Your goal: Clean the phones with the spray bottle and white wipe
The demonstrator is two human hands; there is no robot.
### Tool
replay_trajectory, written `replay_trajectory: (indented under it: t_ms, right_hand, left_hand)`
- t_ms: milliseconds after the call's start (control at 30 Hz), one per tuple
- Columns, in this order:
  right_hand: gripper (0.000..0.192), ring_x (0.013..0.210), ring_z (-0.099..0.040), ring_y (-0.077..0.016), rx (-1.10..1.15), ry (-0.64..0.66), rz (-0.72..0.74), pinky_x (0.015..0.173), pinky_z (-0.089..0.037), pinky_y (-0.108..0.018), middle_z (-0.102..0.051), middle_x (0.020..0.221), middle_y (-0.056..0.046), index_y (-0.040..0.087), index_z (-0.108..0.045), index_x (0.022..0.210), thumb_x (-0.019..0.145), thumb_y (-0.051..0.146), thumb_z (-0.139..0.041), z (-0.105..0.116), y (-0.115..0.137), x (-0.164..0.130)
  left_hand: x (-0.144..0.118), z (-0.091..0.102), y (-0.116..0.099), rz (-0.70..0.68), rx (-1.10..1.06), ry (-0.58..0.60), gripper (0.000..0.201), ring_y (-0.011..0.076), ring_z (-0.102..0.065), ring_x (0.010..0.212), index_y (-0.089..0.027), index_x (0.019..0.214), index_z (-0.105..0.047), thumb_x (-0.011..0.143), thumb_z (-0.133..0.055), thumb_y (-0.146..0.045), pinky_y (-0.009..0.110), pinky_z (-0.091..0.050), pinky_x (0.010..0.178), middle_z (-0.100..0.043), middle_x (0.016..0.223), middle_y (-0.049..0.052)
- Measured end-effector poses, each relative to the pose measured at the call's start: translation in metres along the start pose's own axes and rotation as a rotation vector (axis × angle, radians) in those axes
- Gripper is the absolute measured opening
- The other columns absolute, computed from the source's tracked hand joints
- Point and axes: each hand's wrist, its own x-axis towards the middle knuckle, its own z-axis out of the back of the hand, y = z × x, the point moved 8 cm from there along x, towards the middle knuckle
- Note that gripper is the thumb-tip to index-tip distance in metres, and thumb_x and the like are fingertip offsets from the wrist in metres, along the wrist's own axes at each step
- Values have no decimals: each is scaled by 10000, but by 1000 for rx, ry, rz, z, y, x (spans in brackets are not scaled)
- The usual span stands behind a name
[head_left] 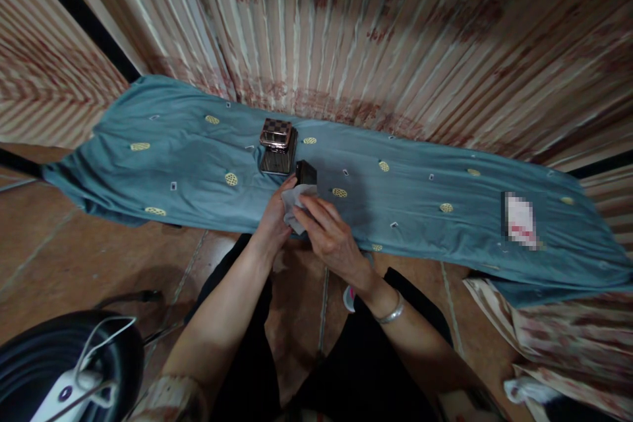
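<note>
Teal fabric (415, 175): lay lightly creased, dotted with yellow ovals.
Dark block (307, 173): looked hard-edged, held above the fabric's near edge.
Grey wipe (293, 203): hung thin and crumpled against the block.
Left hand (273, 219): gripped the block.
Right hand (330, 232): pinched the wipe.
Metallic case (277, 133): stood glossy, checker-topped, just beyond.

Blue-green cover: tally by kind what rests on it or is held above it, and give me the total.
Dark block, held: 1
Pale cloth or tissue, held: 1
Shiny checker-topped piece, resting: 1 (counted as one; whether it is a stack, I cannot tell)
White-and-red item, resting, too blurred to identify: 1
Total: 4
</note>
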Motion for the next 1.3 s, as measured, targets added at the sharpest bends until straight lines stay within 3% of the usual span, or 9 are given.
replay_trajectory:
  t_ms: [67,167,267,467,633,833,967,1133,1300]
  right_hand:
    - [400,1374,-631,-270,19,8,21,1164,-588,-461,-716,1418,-158,148,-703,1377,1054,78,-479,-1,-1,-1]
    - [412,1393,-621,-267,38,27,-4,1186,-575,-478,-721,1418,-140,176,-701,1390,1054,86,-481,-2,-7,-4]
    - [432,1406,-611,-265,33,10,-26,1196,-568,-485,-715,1434,-129,189,-695,1402,1047,76,-475,0,-13,-8]
    - [433,1337,-649,-260,36,-24,-50,1159,-598,-476,-740,1392,-109,222,-708,1394,1045,89,-489,6,-17,-9]
    - [429,1322,-654,-258,52,-48,-45,1150,-600,-470,-753,1365,-106,203,-707,1396,1053,90,-474,9,-9,-4]
    - [497,1362,-639,-248,86,-2,-118,1186,-574,-477,-735,1404,-88,228,-668,1460,1053,88,-419,5,-17,-1]
    - [517,1389,-621,-257,76,17,-168,1221,-537,-506,-716,1436,-102,211,-655,1476,1047,94,-391,3,-30,0]
    - [527,1418,-596,-265,59,16,-220,1247,-507,-521,-688,1474,-115,205,-646,1484,1038,99,-387,4,-50,2]
    - [515,1448,-573,-261,43,-22,-271,1267,-476,-527,-665,1503,-115,200,-639,1485,1049,121,-378,9,-68,2]
  left_hand:
    - [-4,1,4,91,-80,-92,260,130,-653,555,-131,985,-749,1022,-535,-273,225,-551,599,-722,656,16]
    - [-9,-6,-1,83,-149,-138,320,150,-699,619,-86,1118,-764,1029,-511,-260,247,-581,678,-776,726,44]
    - [-10,-12,-5,53,-183,-117,357,165,-738,702,-92,1208,-750,1049,-469,-245,270,-596,750,-806,810,59]
    - [-8,-13,-7,11,-166,-84,349,240,-791,972,-103,1168,-768,1034,-480,-248,332,-627,867,-833,1003,111]
    - [-8,-14,0,84,-115,-21,402,272,-793,983,-87,1208,-761,1025,-487,-317,355,-648,834,-824,986,148]
    - [-5,-12,3,5,-130,-41,193,144,-737,733,-123,900,-756,959,-589,-202,219,-595,755,-783,830,82]
    - [-9,-13,10,-45,-207,-130,194,90,-663,641,-144,944,-752,944,-559,-123,184,-576,730,-726,727,1]
    - [-14,-19,21,-20,-148,-97,114,158,-749,849,-155,941,-747,930,-633,-159,296,-602,926,-775,836,22]
    - [-15,-22,25,-20,-70,-35,94,219,-774,1024,-167,957,-766,882,-728,-208,337,-593,979,-817,948,42]
